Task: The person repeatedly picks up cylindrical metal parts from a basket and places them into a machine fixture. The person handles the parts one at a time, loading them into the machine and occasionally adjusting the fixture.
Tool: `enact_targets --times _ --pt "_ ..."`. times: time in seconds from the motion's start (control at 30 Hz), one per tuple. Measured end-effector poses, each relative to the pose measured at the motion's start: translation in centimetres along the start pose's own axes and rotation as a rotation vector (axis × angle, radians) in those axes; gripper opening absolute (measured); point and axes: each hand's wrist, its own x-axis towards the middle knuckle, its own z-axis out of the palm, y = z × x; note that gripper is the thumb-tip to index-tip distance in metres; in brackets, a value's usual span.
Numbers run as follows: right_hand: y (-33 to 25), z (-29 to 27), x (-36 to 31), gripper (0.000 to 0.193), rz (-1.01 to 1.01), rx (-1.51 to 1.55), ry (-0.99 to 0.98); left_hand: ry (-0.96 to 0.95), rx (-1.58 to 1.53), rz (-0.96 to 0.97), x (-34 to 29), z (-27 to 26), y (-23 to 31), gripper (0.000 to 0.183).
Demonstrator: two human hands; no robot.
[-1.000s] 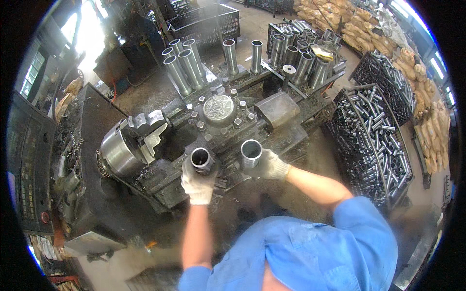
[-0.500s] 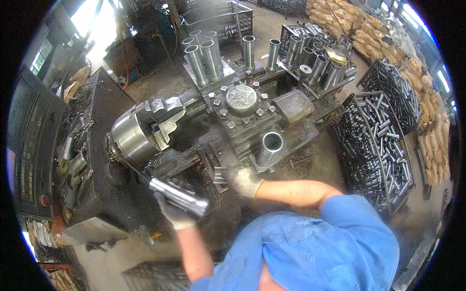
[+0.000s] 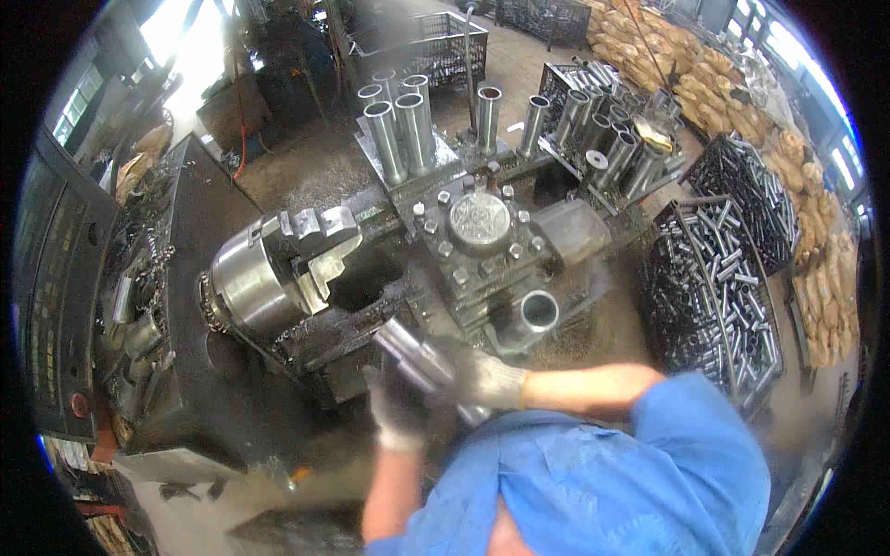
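Note:
My left hand (image 3: 397,408), in a soiled pale glove, is closed around a shiny metal tube (image 3: 400,345). It holds the tube tilted in front of my body, the lower end toward my shirt. Against the tube's side is my right hand (image 3: 493,380), also gloved and with its fingers curled. A short silver piece seems to lie at those fingers, but blur hides its kind. Beyond the hands is the lathe, with its jawed chuck (image 3: 255,278) at the left and bolted tool post (image 3: 479,221) in the middle. One tube (image 3: 539,311) stands upright close by the right hand.
Several tubes (image 3: 411,134) stand on a plate behind the tool post. More fill a crate (image 3: 593,102) at the back right. A mesh bin (image 3: 718,287) of short metal tubes stands at the right, near stacked sacks (image 3: 825,287). A dark control panel (image 3: 60,278) is at far left.
My left hand has brought the tube to the right and raised its far end. My right hand has drawn back from the lathe toward the tube, so both hands now meet at it.

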Motion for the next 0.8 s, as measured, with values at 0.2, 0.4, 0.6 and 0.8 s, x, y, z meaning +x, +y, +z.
enact_targets --times 0.2,0.4,0.6,0.8 --pt "-11.1 -10.0 -4.4 0.073 -0.338 -0.001 -0.087 -0.039 0.872 -0.203 9.8 -2.8 2.6 0.062" --pt "-13.3 -22.5 11.1 0.051 -0.580 -1.177 0.167 0.625 1.462 0.698 10.7 -1.7 3.7 0.040" --pt "-7.3 -23.8 23.4 0.042 -0.090 -1.532 -0.237 0.891 1.264 0.426 -3.6 -8.2 6.0 0.040" --pt "-6.3 -20.0 25.5 0.056 -0.132 -1.168 -0.304 1.083 0.478 0.579 -17.5 -20.3 4.8 0.042"
